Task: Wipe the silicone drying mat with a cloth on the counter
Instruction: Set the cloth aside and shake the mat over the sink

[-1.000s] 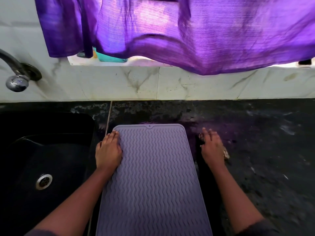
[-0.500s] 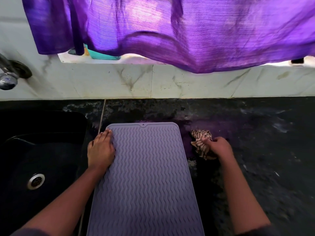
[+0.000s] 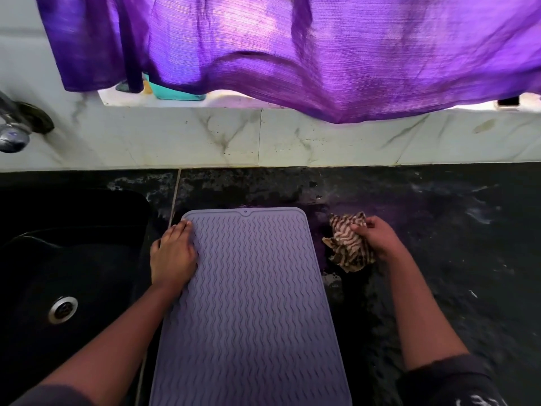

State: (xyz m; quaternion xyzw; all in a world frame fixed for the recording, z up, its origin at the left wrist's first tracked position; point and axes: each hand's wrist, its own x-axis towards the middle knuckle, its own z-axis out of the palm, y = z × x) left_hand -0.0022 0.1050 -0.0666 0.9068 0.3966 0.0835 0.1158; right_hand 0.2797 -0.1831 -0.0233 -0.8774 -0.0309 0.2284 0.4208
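Observation:
A lilac silicone drying mat [image 3: 251,303] with wavy ridges lies flat on the black counter [image 3: 456,259], its long side running away from me. My left hand [image 3: 172,254] rests flat on the mat's far left edge, fingers together and pointing away. My right hand [image 3: 377,238] grips a crumpled brown-and-cream striped cloth [image 3: 347,244], which sits on the counter just right of the mat's far right corner, not touching the mat.
A black sink [image 3: 73,259] with a steel drain [image 3: 62,309] lies left of the mat. A tap [image 3: 14,133] juts from the marble wall at far left. A purple curtain [image 3: 322,54] hangs over the window ledge. The counter looks wet.
My right hand went from lying flat on the counter to closing on the striped cloth and bunching it up beside the mat. My left hand stayed on the mat's left edge.

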